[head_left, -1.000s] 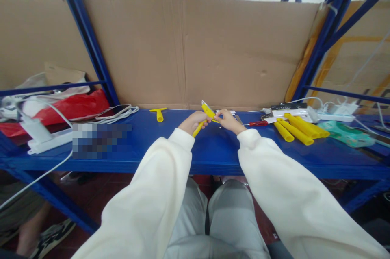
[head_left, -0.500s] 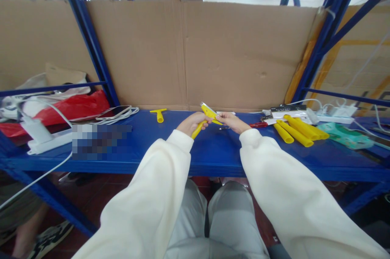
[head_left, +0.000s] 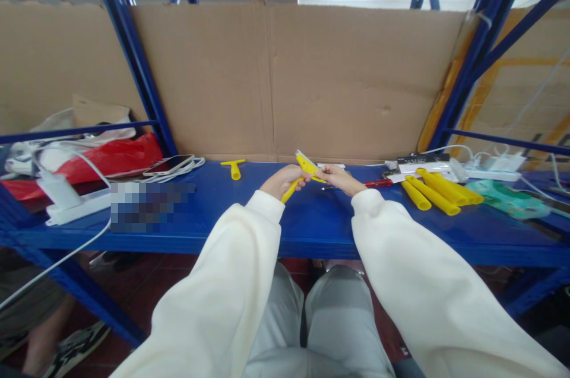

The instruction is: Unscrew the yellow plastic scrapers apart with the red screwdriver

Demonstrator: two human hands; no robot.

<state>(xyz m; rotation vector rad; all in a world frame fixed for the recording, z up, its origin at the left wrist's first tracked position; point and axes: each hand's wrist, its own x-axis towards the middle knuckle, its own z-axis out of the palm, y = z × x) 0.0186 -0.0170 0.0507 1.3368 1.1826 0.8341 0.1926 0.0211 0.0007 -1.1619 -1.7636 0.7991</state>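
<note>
Left hand [head_left: 288, 179]: closed around the yellow plastic handle of a T-shaped scraper-like tool [head_left: 307, 164], just below its crosswise head. Grip is firm-looking, fingers wrapped; handle end sticks out below the hand, toward the wearer

Right hand [head_left: 337, 176]: fingertips and thumb pinch the lower right end of the same head. Palm side not visible, so can't tell if anything else is in there

Tool location: between both hands, over the middle of the blue metal tabletop [head_left: 214, 212]. Head is tilted, upper left end higher, with a pale silvery strip along its upper edge. Can't tell whether the strip is metal

Near right hand: a thin metallic shaft lies under it, and a red-handled tool [head_left: 377, 183] lies just to its right. Whether they're one piece is hidden by the hand. A flat pale piece [head_left: 333, 165] sits behind the hand

Further right: several hollow yellow plastic tubes [head_left: 431, 195] in a loose pile, a black-and-white flat package [head_left: 423, 162] behind them, a translucent teal plastic packet [head_left: 507, 199] beside them

Left of the hands: a smaller-looking yellow T-shaped piece [head_left: 234, 168] on the tabletop near the back, apart from both hands. Brown cardboard panel [head_left: 356, 81] stands behind everything
</note>
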